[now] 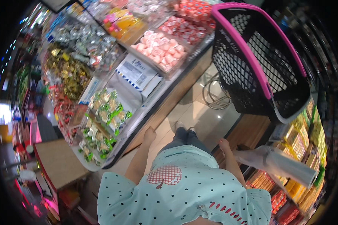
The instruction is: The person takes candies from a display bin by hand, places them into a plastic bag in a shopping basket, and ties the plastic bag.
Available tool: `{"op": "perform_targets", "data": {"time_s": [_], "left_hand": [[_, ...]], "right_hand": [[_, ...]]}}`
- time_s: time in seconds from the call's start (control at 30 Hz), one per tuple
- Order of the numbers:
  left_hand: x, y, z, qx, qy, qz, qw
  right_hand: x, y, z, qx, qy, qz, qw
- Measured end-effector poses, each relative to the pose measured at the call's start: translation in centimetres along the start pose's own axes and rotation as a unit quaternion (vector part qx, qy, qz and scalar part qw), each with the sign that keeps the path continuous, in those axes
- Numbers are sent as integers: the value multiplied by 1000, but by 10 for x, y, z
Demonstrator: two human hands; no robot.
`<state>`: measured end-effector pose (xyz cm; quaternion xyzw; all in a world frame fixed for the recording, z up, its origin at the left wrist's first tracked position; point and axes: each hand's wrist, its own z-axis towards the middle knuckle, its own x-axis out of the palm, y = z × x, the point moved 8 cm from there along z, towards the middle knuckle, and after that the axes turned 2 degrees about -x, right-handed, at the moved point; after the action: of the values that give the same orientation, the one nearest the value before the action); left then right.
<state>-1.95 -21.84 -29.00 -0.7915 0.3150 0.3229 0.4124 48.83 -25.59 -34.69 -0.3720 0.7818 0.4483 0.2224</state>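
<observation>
My left hand (150,135) hangs beside the wooden front of the candy counter, loosely curled, with nothing seen in it. My right hand (224,144) hangs at my other side, close to a roll of clear plastic bags (289,167); its fingers are too small and blurred to read. Ahead to the right is a black mesh shopping basket (236,71) with a pink handle (248,48), apart from both hands. Green-and-white wrapped candies (110,108) fill the counter bin nearest my left hand.
Candy bins hold pink candies (159,50), silver packets (84,41) and gold packets (67,71). A white labelled box (139,75) lies among them. A coiled cable (216,93) rests on the tiled floor (199,116). Yellow packages (300,138) line the right; a brown tabletop (62,161) stands left.
</observation>
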Motion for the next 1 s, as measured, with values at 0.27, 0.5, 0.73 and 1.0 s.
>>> {"op": "perform_targets", "data": {"time_s": [0.27,0.5,0.73,1.0], "left_hand": [[-11,33,-50,-99,-14,-40,994],[-42,112,-107,-281,-103,-38,953],[-51,204,-178,-462,-253,-203,826],[-44,184,-129,-434,-181,-298,831]], "right_hand": [[-2,-56,28,124,5,156,980],[-11,-30,101,219,13,354,909],[77,-16,192,258,23,661,705],[100,-49,285,247,-24,698,671]]}}
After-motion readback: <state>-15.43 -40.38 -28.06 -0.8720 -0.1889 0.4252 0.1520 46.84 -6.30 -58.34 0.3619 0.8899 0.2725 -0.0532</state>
